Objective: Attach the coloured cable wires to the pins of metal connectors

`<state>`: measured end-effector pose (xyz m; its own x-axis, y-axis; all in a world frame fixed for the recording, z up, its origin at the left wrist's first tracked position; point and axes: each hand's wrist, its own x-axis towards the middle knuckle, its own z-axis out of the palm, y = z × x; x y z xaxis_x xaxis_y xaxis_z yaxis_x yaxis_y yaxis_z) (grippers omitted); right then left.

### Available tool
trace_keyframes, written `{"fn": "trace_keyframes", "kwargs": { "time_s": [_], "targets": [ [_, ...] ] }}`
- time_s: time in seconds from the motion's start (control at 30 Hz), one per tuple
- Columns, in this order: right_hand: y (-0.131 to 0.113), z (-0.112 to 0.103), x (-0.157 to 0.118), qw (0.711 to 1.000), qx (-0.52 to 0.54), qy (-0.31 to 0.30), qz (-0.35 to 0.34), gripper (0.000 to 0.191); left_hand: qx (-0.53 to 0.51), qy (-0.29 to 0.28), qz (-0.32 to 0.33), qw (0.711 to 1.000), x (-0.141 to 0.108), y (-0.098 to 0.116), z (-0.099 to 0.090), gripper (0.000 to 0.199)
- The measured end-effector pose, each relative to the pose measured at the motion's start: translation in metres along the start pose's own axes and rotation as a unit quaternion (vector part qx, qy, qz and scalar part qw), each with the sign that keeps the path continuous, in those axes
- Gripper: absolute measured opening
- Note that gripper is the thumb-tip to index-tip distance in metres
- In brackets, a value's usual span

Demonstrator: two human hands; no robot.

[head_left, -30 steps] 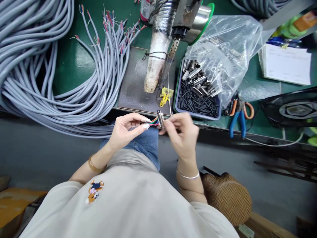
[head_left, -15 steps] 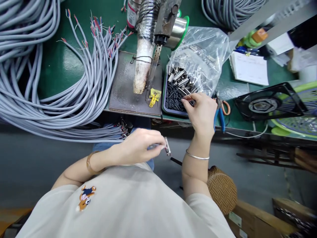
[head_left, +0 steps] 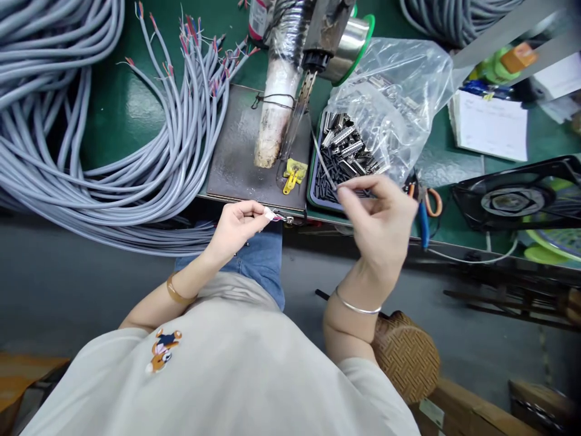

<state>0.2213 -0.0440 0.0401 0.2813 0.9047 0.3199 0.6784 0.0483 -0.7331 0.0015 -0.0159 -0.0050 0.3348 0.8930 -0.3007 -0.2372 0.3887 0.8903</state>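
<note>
My left hand (head_left: 240, 229) pinches a wired connector (head_left: 287, 219) by its pale end, in front of the workbench edge. Short coloured wires run to its metal tip, which points right. My right hand (head_left: 379, 215) is closed on a thin silvery solder wire (head_left: 322, 156), pinched between thumb and finger. That strand slants up and left towards the soldering iron (head_left: 303, 97). Below the right fingertips is a tray (head_left: 312, 197) of metal connectors (head_left: 347, 142) and small black sleeves (head_left: 324, 181), partly hidden by the hand.
Bundled grey cables (head_left: 181, 145) with stripped ends fill the left side. A wrapped duct (head_left: 275, 115) hangs over a dark plate (head_left: 231, 163) with a yellow clip (head_left: 293, 177). A solder spool (head_left: 349, 51), plastic bag (head_left: 408, 109), pliers (head_left: 424, 212) and fan (head_left: 512, 197) sit rightward.
My left hand has risen with the connector to the bench edge. My right hand has shifted slightly right and down from the tray, with the solder wire now plainly visible. The view has shifted too.
</note>
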Motion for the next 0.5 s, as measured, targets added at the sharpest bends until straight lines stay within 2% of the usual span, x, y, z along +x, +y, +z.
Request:
{"fn": "trace_keyframes", "kwargs": {
  "time_s": [0.07, 0.13, 0.27, 0.5],
  "targets": [
    [-0.015, 0.01, -0.011, 0.994, 0.036, -0.101, -0.03, 0.008, 0.013, -0.01, 0.019, 1.0, -0.001, 0.0, 0.001, 0.032],
    [-0.023, 0.021, -0.017, 0.986, 0.058, -0.149, -0.056, 0.009, 0.031, -0.013, 0.033, 0.999, -0.001, -0.001, 0.001, 0.03],
    [-0.026, 0.033, -0.016, 0.982, 0.071, -0.16, -0.071, 0.011, 0.061, -0.011, 0.044, 0.997, -0.002, -0.003, 0.001, 0.024],
    [-0.027, 0.033, -0.013, 0.978, 0.046, -0.184, -0.086, 0.011, 0.08, -0.039, 0.037, 0.995, -0.002, -0.005, -0.001, 0.018]
  ]
}}
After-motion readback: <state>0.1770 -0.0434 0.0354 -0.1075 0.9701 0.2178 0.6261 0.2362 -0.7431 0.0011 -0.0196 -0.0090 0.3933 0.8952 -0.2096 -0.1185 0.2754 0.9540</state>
